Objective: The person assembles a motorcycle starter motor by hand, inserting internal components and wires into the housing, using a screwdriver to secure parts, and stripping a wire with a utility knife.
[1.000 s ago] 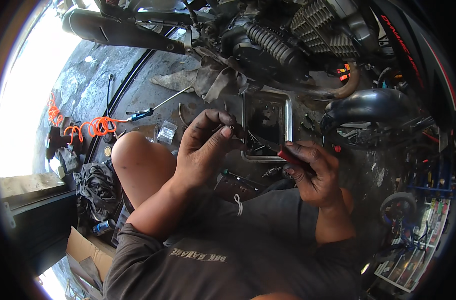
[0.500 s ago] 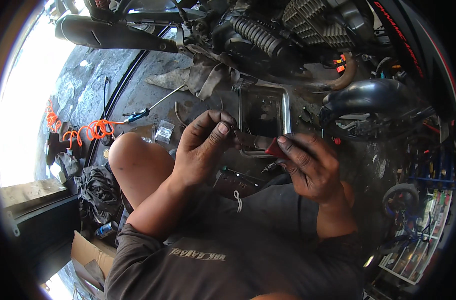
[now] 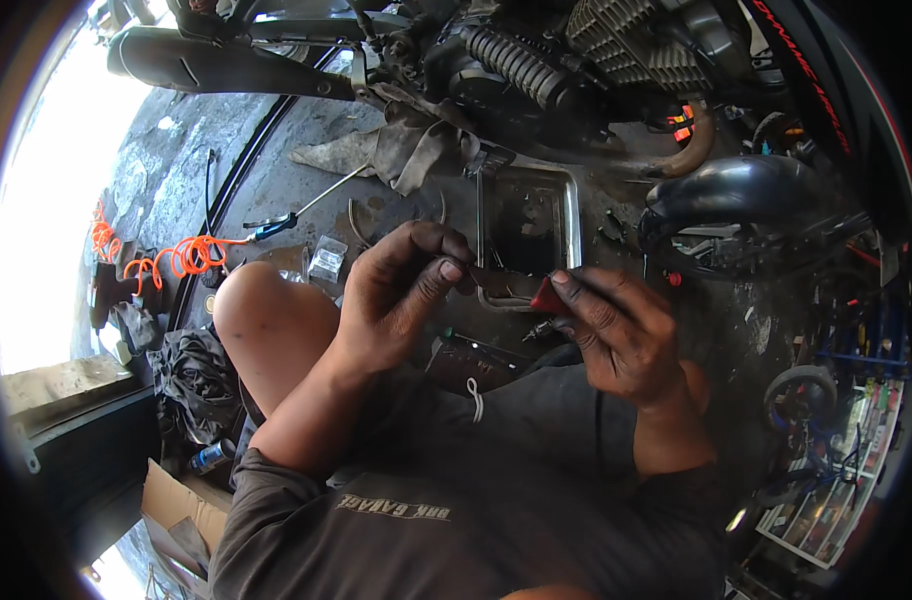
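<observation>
Oily floor (image 3: 276, 180) w/ metal tray (image 3: 573, 215), rag (image 3: 396, 150), orange hose (image 3: 176, 255)

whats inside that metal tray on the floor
The metal tray looks dark and grimy inside, with nothing distinct visible. Its near edge is covered by the left hand and right hand.

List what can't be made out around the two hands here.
- Head view: the small part in the left hand is hidden by its pinching fingertips.
- The red-handled tool in the right hand: its tip is too small and dark to identify.
- Metal tray contents: lost in shadow.
</observation>
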The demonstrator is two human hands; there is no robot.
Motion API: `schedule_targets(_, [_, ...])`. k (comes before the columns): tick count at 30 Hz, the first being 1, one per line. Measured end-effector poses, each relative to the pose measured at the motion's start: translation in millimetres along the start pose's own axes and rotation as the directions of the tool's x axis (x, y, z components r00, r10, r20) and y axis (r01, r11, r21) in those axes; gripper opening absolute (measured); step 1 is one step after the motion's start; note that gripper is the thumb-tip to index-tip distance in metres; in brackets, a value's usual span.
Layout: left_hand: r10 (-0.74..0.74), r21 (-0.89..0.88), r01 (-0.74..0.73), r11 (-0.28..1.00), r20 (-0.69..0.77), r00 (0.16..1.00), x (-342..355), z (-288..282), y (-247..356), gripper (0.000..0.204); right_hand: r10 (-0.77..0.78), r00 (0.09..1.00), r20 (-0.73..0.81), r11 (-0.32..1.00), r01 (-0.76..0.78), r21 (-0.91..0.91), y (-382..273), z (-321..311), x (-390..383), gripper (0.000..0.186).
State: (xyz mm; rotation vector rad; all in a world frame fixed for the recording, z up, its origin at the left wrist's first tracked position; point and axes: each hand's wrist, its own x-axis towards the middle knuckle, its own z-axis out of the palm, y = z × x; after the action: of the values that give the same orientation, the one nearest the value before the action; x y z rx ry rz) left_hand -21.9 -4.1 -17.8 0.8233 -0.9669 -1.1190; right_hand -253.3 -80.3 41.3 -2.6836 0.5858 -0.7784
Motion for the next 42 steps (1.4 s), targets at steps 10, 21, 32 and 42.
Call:
schedule_targets(10, [0.087, 0.257, -0.089, 0.962, 0.02, 0.996, 0.0, -4.4, 8.1, 0.006, 0.456, 0.805, 0.379, 0.482, -0.581, 0.656, -11.1, 18.5, -20.4, 0.031])
schedule_targets(21, [-0.136, 0.116, 0.138, 0.984, -0.021, 0.99, -2.5, -4.7, 5.9, 0.009, -0.084, 0.996, -0.01, 0.967, 0.079, -0.242, -7.5, 10.9, -8.4, 0.04])
schedule_targets(32, [0.01, 0.174, -0.012, 0.985, 0.015, 1.0, -4.9, -2.2, 3.2, 0.007, 0.435, 0.743, 0.509, 0.225, -0.637, 0.738, -12.2, 18.2, -21.3, 0.02])
schedule_targets(42, [0.048, 0.236, -0.04, 0.971, -0.03, 0.998, -0.7, 3.2, -0.1, 0.007, 0.128, 0.992, -0.008, 0.958, -0.122, 0.26, -8.5, 28.4, -14.4, 0.029])
